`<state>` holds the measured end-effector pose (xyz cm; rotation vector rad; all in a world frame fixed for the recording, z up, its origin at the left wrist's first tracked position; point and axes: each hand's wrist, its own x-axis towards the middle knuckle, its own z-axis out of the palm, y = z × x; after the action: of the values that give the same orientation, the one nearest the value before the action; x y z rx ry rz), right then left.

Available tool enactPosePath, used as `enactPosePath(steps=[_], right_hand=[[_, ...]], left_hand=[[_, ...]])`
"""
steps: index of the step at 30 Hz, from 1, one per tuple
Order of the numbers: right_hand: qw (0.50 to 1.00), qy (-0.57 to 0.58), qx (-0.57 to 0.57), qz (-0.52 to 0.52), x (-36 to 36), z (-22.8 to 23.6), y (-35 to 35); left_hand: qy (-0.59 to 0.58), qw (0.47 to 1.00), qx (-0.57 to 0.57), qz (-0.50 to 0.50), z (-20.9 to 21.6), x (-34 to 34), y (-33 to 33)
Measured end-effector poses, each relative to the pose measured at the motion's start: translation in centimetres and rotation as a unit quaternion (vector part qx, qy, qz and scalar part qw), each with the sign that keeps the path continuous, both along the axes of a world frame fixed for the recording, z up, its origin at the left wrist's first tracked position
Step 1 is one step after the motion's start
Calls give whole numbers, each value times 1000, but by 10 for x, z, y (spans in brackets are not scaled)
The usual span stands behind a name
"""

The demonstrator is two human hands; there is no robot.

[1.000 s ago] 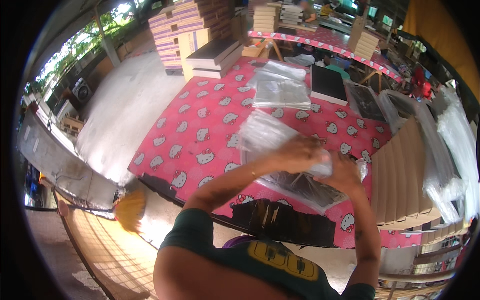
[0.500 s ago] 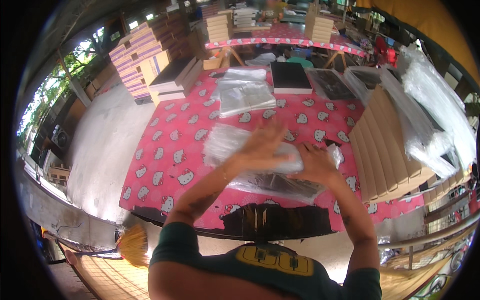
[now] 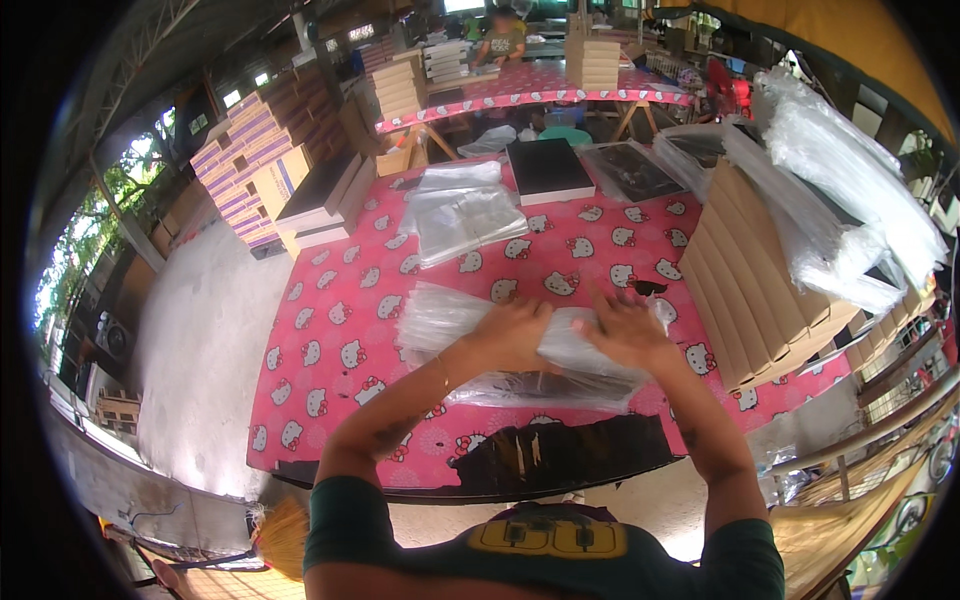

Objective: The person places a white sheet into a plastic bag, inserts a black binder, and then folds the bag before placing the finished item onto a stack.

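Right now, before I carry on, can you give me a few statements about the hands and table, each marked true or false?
1. The left hand and right hand are over crumpled clear plastic. True.
2. The right hand is clenched in a fist. False: it is spread open.
3. A brown cardboard stack stands right of the hands. True.
4. Purple-striped boxes are piled at the right. False: the purple-striped boxes are at the left.
5. A black-topped block lies beyond the hands. True.
6. The table cover is plain white. False: the table cover is patterned pink.
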<state>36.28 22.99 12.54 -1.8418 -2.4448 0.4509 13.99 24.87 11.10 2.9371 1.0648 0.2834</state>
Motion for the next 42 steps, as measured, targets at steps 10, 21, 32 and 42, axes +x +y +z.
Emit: enactPosePath(steps=[10,21,32,42], right_hand=[[769,633,16,-86,156,-300,-22],[817,419,394,-28,14,-76,-10],[929,-46,342,132,-124,99,-41],[918,87,385,33,-42,105,-75]], left_hand=[[-20,1000,3,-12,7,30,7],[-108,989,2,105,34,-68,-18],[-644,705,-286,72,-122,-95,-53],[-696,625,-342,89,-137,-79,-50]])
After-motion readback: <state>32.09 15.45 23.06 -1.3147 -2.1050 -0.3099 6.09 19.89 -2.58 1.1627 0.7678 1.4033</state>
